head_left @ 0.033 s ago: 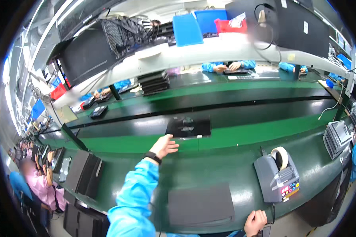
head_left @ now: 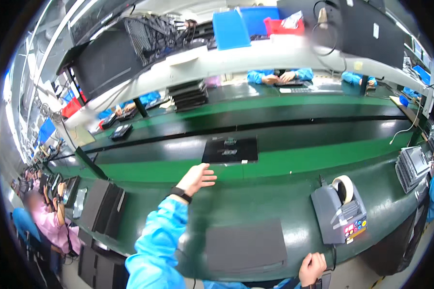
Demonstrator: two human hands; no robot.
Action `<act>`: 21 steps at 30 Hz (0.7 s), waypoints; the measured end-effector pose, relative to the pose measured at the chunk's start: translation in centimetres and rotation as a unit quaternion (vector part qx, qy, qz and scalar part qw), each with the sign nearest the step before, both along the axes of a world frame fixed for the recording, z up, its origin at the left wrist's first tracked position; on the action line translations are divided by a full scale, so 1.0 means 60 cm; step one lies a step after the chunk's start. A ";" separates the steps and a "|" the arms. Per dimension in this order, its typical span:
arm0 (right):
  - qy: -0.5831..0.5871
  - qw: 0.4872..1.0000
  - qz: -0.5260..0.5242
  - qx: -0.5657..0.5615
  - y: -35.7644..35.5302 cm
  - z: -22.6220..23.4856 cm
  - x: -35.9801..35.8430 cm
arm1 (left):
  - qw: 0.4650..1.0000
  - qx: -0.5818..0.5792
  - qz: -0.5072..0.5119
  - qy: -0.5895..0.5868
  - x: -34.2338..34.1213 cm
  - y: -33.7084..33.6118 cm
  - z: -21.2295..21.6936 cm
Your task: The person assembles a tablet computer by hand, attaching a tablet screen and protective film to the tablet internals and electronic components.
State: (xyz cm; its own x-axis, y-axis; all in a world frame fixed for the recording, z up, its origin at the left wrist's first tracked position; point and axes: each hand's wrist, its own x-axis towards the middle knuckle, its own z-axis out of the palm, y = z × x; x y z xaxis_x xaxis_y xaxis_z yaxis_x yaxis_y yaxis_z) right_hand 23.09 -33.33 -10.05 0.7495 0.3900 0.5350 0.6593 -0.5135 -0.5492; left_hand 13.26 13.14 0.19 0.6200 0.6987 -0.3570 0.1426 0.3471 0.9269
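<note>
Left hand [head_left: 197, 178] reaches toward the black panel [head_left: 230, 150], fingers spread, unchanged; right hand [head_left: 312, 269] stays fisted at the desk [head_left: 284, 192] edge.

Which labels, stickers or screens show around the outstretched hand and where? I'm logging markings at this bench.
Sticker patch: side of the grey tape dispenser, right of the left hand; small, multicoloured.
White label: upright rectangle on the dark panel, upper right.
Pale labels: on the flat black panel beyond the hand; too small to describe.
Black screen: large, unlit, upper left.
</note>
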 end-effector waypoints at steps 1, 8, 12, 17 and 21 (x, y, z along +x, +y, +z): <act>0.015 1.000 0.011 -0.022 0.004 -0.007 0.009 | 0.998 0.039 -0.037 0.011 -0.064 -0.032 0.026; 0.282 0.941 0.183 -0.049 0.104 0.059 -0.017 | 0.986 0.058 0.025 0.157 -0.317 -0.308 -0.088; 0.369 0.883 0.283 0.065 0.165 0.053 -0.062 | 0.987 -0.015 0.156 0.015 -0.318 -0.401 -0.105; 0.456 0.774 0.434 0.071 0.199 0.054 -0.116 | 0.937 -0.060 0.323 -0.119 -0.430 -0.464 -0.074; 0.453 0.817 0.336 0.121 0.211 0.052 -0.094 | 0.832 0.123 0.507 -0.189 -0.554 -0.385 0.034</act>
